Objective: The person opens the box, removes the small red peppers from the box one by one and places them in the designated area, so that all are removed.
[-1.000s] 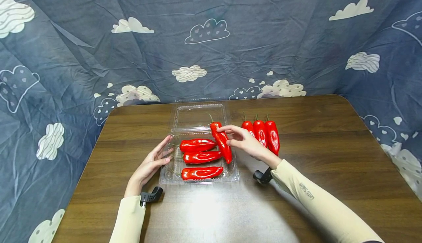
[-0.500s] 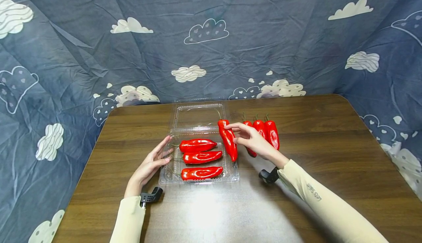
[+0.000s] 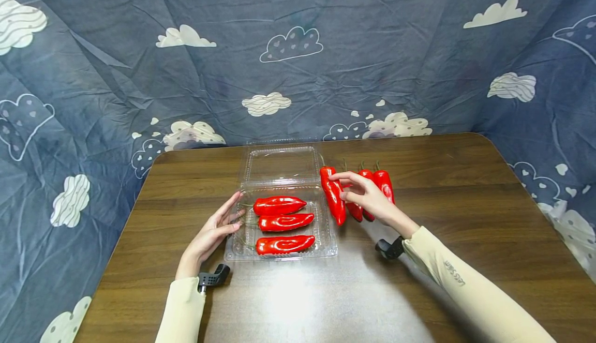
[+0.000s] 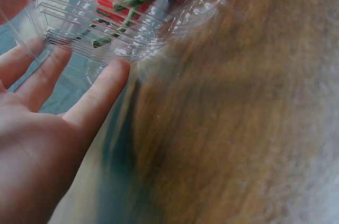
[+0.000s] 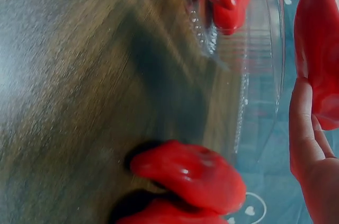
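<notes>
In the head view, my right hand [image 3: 370,198] pinches a red chili pepper [image 3: 332,195] with a green stem by its right side. The pepper hangs just right of a clear plastic clamshell container [image 3: 328,247], its tip toward me. The right wrist view shows the held pepper [image 5: 320,44] raised higher than the table. My left hand [image 3: 211,234] touches the container's left side with thumb and fingers spread and fairly straight. Inside the container lie three red peppers [image 3: 285,244] crosswise, stems to the left.
Right of the held pepper, three more red peppers [image 3: 384,182] lie side by side on the wooden table [image 3: 456,219], partly hidden by my right hand. The container's clear lid [image 3: 282,166] lies folded back behind it. A cloud-patterned blue cloth [image 3: 298,84] hangs past the table's far edge.
My right hand has carried the pepper rightward, from over the container's right part to beyond its right edge. My left hand and the three peppers in the container have stayed put.
</notes>
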The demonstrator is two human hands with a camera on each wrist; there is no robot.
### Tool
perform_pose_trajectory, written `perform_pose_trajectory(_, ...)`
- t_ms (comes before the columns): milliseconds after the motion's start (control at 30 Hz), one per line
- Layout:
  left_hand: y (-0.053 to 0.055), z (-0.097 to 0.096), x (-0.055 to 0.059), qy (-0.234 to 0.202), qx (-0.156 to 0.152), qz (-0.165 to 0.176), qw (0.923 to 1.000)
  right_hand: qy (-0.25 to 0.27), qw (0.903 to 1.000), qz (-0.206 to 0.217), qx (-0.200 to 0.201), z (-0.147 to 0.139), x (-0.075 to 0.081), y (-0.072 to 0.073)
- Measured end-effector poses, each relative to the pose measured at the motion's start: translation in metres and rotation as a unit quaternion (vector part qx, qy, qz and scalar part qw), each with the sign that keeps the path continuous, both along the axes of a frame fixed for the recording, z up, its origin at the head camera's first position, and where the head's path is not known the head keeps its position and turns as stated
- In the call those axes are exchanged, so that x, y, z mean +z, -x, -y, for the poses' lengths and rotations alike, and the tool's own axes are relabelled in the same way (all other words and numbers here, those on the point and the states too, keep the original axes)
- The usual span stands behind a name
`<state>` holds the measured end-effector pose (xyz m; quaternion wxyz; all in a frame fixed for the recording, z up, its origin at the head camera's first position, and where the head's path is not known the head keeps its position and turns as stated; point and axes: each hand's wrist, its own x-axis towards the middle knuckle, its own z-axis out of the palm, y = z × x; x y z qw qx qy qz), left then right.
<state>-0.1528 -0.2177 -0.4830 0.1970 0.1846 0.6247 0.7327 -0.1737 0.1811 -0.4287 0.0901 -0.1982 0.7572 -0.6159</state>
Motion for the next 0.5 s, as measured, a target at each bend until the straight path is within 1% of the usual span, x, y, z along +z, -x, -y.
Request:
perform_pose_trajectory(167, 0.000, 0.000, 0.000, -0.001, 0.001, 0.001, 1.0000, -0.006, 0.9999, 0.009, -0.012, -0.006, 0.000, -0.001)
perform_pose_trajectory(267, 0.000, 0.000, -0.001, -0.001, 0.000, 0.001, 1.0000, -0.009, 0.9998, 0.008, -0.018, -0.010, -0.002, -0.001)
perform_pose_trajectory(500, 0.000, 0.000, -0.001, 0.000, 0.001, 0.000, 1.0000, 0.002, 0.9996, -0.001, -0.028, -0.020, -0.008, -0.003)
